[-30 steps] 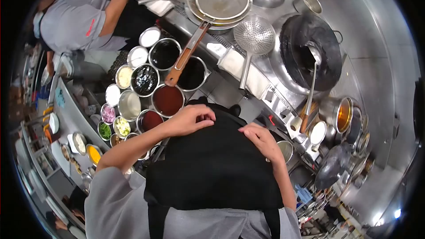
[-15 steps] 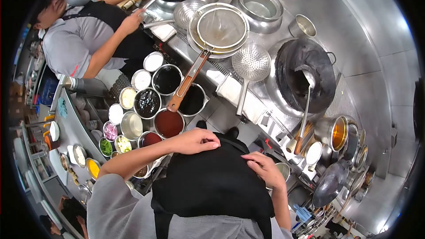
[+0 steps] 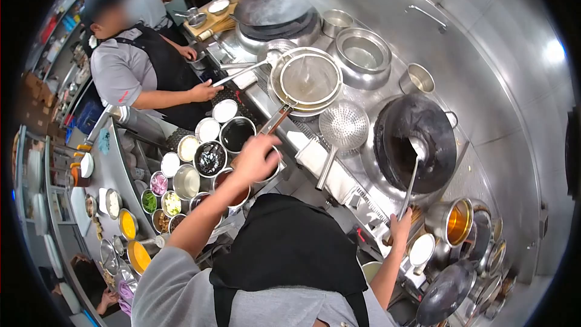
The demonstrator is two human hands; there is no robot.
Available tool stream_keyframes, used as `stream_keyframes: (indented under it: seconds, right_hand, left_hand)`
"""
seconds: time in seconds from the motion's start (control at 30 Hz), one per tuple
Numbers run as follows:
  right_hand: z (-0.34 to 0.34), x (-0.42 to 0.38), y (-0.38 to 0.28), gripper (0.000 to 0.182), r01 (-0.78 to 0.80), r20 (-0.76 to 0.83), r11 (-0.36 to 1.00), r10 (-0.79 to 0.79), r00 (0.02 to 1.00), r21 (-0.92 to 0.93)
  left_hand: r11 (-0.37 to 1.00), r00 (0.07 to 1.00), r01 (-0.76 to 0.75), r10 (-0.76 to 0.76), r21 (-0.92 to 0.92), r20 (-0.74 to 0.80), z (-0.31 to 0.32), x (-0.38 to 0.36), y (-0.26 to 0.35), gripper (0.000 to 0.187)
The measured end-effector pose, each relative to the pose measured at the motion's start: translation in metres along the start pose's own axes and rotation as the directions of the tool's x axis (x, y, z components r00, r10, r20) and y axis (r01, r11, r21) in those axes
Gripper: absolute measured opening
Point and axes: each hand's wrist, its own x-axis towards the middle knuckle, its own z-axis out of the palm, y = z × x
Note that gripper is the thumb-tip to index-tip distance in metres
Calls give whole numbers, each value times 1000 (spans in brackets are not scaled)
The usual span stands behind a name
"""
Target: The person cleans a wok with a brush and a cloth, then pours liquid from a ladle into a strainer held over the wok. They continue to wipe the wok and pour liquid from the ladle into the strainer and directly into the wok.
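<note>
My right hand [image 3: 399, 229] is closed around the handle of a long ladle [image 3: 413, 181]. The ladle's bowl rests inside a dark wok [image 3: 437, 166] on the right burner. My left hand [image 3: 259, 156] is over the lower handle of a round mesh strainer [image 3: 310, 80], above the sauce containers. Its fingers are smeared, so whether they grip the handle cannot be told. Beside the strainer lies a perforated skimmer [image 3: 344, 126], its handle pointing toward me. Under my left forearm, a container of reddish-brown sauce [image 3: 241, 197] is partly hidden.
Several seasoning containers, including dark sauce [image 3: 238, 135], stand at left. A pot of amber liquid [image 3: 459, 224] is at right. A co-worker [image 3: 124, 69] stands at upper left, holding a long-handled tool near a steaming wok [image 3: 272, 7].
My hands have left the front of my apron. The right one has taken hold of the ladle; the left has reached forward to the strainer handle. The view has shifted, and steam now rises at the far wok.
</note>
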Motion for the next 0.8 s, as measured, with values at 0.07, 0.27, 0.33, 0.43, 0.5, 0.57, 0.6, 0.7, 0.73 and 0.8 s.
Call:
stream_keyframes:
  seconds: [0.07,0.27,0.33,0.43,0.5,0.57,0.6,0.7,0.73,0.8]
  right_hand:
    - [-4,-6,-16,80,22,-129,991,-39,991,-134]
    - [-29,4,0,70,41,-161,998,-47,986,-43]
    - [-41,2,-11,53,194,-171,981,-192,966,-10]
    - [-46,-19,-56,35,319,80,930,-337,938,182]
    - [-32,-28,-60,28,383,450,913,-402,797,137]
    - [-25,-48,-83,38,430,723,852,-496,481,299]
    - [-5,-52,-62,45,445,796,858,-448,406,256]
    - [24,-63,-34,54,473,891,866,-335,307,163]
    - [26,-68,-34,55,458,885,878,-318,340,140]
    - [29,-79,-37,56,425,859,899,-295,418,102]
  left_hand:
    - [894,909,174,16,-413,417,1,-27,44,35]
    - [812,661,466,-55,-352,749,30,-93,35,42]
    - [869,631,462,-180,-178,755,23,-105,26,58]
    - [817,426,576,-293,-6,856,10,-112,28,74]
    - [923,653,368,-171,-112,738,13,-117,18,51]
    - [927,622,336,-84,-168,779,20,-111,7,34]
    - [942,680,296,-89,-161,728,26,-110,7,32]
    - [963,824,210,-82,-168,560,25,-117,4,27]
    - [959,866,202,-79,-201,493,19,-124,5,26]
    - [974,936,158,-96,-160,339,-12,-134,13,28]
